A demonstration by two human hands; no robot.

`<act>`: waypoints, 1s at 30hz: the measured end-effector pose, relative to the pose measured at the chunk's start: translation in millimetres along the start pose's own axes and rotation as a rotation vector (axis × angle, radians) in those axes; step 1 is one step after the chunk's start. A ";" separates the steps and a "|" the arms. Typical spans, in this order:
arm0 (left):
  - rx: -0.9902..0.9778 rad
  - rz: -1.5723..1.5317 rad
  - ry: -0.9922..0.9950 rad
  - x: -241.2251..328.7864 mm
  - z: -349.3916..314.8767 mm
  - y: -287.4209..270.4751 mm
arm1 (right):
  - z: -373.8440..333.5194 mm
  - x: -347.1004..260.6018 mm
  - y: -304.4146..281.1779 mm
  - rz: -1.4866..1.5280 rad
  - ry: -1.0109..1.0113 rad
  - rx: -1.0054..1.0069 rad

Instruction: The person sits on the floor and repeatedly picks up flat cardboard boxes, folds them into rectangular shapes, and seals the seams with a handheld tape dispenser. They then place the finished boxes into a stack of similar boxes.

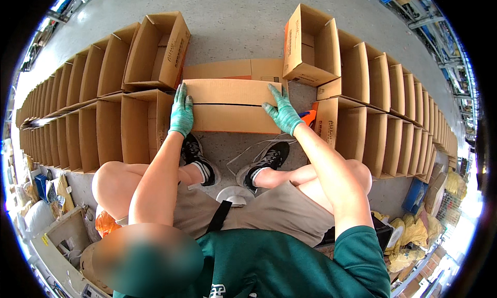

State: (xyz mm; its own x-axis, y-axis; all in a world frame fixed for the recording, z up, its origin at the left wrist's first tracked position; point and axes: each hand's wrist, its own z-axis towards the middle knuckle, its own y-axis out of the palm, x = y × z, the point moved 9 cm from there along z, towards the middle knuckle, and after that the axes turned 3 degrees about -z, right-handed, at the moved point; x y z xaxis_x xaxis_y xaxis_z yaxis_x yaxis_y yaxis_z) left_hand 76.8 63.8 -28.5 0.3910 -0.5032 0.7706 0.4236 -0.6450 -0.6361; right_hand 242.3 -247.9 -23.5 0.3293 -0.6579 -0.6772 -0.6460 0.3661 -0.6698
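A brown cardboard box lies in front of me with its two top flaps folded down, a narrow dark gap between them. My left hand, in a green glove, rests along the box's left end with its fingers stretched out flat. Over at the right end, my right hand, gloved likewise, lies on the top corner with thumb and fingers spread. Just beside the right wrist is an orange and black object, partly hidden; its kind is unclear. More flat cardboard shows behind the box.
Rows of open-topped cartons curve away at the left and right. A thin white strand lies on the floor between my shoes. Crates and bags stand behind at the right, and a grey bin at the left.
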 end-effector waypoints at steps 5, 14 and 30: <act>-0.078 -0.133 -0.049 -7.8 1.5 10.9 | -4.9 0.1 1.4 -0.093 0.049 0.011; -0.009 0.014 0.010 2.1 -0.1 6.8 | 19.0 127.8 -38.4 -0.501 0.399 -0.424; 0.065 0.154 0.034 6.1 -7.3 -1.0 | -23.7 197.2 -17.6 -0.033 0.723 0.318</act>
State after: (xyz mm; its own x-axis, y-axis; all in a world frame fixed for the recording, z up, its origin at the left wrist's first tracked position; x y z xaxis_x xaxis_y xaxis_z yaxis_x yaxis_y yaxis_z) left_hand 72.9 57.1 -22.9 0.4281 -0.6127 0.6643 0.4137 -0.5207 -0.7468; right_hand 302.3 -399.6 -138.1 -0.2548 -0.8963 -0.3630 -0.3800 0.4380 -0.8147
